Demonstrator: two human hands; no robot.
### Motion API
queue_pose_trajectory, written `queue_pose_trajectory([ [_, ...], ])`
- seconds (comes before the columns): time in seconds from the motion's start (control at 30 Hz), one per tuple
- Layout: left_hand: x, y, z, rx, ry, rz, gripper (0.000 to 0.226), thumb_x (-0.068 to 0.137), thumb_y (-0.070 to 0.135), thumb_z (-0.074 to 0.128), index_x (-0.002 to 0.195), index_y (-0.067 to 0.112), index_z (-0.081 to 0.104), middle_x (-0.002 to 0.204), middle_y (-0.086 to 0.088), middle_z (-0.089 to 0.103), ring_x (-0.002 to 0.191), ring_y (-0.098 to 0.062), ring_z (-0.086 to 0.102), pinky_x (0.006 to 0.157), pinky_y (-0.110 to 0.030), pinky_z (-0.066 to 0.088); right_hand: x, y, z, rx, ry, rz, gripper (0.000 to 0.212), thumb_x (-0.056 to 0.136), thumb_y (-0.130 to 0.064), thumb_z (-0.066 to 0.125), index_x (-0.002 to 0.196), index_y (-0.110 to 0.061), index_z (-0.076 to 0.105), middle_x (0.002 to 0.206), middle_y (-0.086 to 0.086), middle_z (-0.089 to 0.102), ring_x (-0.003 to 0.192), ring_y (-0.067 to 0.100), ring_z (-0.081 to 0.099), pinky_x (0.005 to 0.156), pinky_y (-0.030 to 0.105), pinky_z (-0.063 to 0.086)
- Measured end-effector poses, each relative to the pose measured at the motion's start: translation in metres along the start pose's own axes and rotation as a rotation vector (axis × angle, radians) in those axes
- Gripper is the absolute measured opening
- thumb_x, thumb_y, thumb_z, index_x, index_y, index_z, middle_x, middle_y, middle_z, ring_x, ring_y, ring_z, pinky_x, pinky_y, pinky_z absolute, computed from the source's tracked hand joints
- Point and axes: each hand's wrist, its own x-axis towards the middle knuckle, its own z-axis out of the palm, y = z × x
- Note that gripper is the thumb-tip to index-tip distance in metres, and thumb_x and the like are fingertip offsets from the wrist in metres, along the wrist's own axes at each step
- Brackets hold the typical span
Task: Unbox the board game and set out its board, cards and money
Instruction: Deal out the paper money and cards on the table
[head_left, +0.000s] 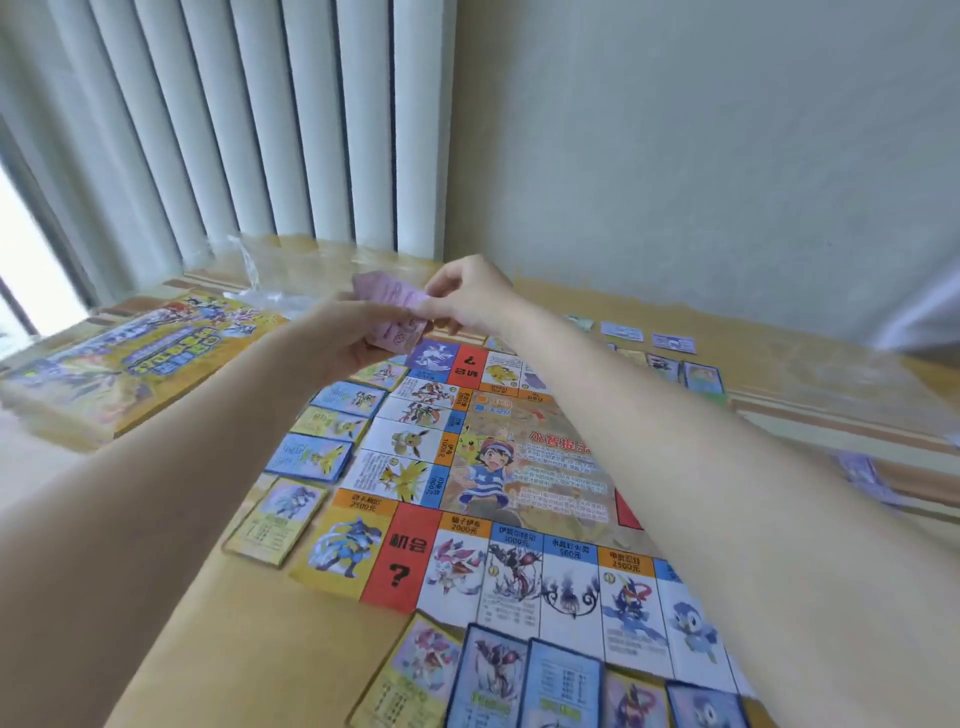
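Basically both hands were up at 12 o'clock over the board, left hand gripping a pink money wad, right hand pinching its top note, likely to peel or count one off. Each grip was clamped on the money. Board lay flat on the table, cards lined along its 9 and 6 o'clock edges beside matching squares, more at 1 o'clock. Box sat at 10 o'clock, clear wrap behind it. Readable: "机会" with "?" on a red square, "小智提示" at centre, prices like "2500元". Small print too blurred.
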Motion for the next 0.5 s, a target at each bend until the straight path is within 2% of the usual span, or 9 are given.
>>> queue_pose_trajectory([
  [0.1, -0.031, -0.002, -0.031, 0.019, -0.014, -0.03, 0.006, 0.09, 0.003, 0.054, 0.093, 0.005, 0.058, 0.079, -0.007, 0.069, 0.062, -0.009, 0.069, 0.057, -0.021, 0.057, -0.015, -0.017, 0.025, 0.051, -0.07, -0.016, 0.013, 0.078, -0.001, 0.072, 0.083, -0.001, 0.06, 0.068, 0.007, 0.061, 0.056, 0.018, 0.06, 0.057, 0.025, 0.054],
  [0.2, -0.057, -0.001, -0.063, -0.02, -0.008, -0.056, 0.01, 0.093, 0.005, 0.049, 0.094, 0.006, 0.058, 0.071, -0.004, 0.073, 0.063, -0.011, 0.07, 0.056, -0.023, 0.057, -0.028, -0.037, 0.052, 0.071, -0.082, -0.028, 0.019, 0.077, 0.002, 0.071, 0.069, -0.007, 0.056, 0.065, 0.009, 0.061, 0.053, 0.016, 0.06, 0.049, 0.02, 0.052],
  [0.3, -0.08, 0.002, -0.09, -0.005, 0.037, -0.067, 0.011, 0.095, 0.005, 0.046, 0.094, 0.006, 0.058, 0.07, -0.006, 0.072, 0.062, -0.012, 0.07, 0.056, -0.025, 0.058, -0.038, -0.055, 0.074, 0.089, -0.05, -0.025, 0.016, 0.078, 0.001, 0.071, 0.07, -0.005, 0.059, 0.07, 0.013, 0.064, 0.055, 0.018, 0.061, 0.056, 0.023, 0.057],
  [0.37, -0.095, 0.002, -0.101, -0.009, 0.086, -0.066, 0.011, 0.095, 0.004, 0.046, 0.096, 0.005, 0.056, 0.07, -0.008, 0.071, 0.059, -0.014, 0.069, 0.052, -0.027, 0.058, -0.045, -0.063, 0.083, 0.062, -0.031, -0.015, 0.011, 0.078, -0.001, 0.071, 0.076, -0.005, 0.061, 0.073, 0.013, 0.066, 0.055, 0.017, 0.062, 0.058, 0.024, 0.056],
  [0.43, -0.106, 0.004, -0.108, -0.023, 0.18, -0.045, 0.012, 0.094, -0.001, 0.046, 0.098, 0.006, 0.054, 0.07, -0.009, 0.069, 0.054, -0.014, 0.068, 0.044, -0.026, 0.054, -0.051, -0.067, 0.091, 0.01, -0.04, 0.005, 0.01, 0.078, 0.0, 0.07, 0.076, -0.006, 0.062, 0.071, 0.01, 0.066, 0.054, 0.014, 0.061, 0.048, 0.019, 0.05],
  [0.5, -0.113, 0.004, -0.114, -0.057, 0.281, -0.017, 0.017, 0.094, -0.004, 0.043, 0.105, 0.007, 0.049, 0.067, -0.008, 0.068, 0.051, -0.013, 0.067, 0.042, -0.024, 0.053, -0.059, -0.069, 0.101, -0.013, -0.119, 0.047, 0.012, 0.078, 0.001, 0.07, 0.071, -0.007, 0.064, 0.069, 0.009, 0.064, 0.054, 0.013, 0.058, 0.043, 0.017, 0.04],
])
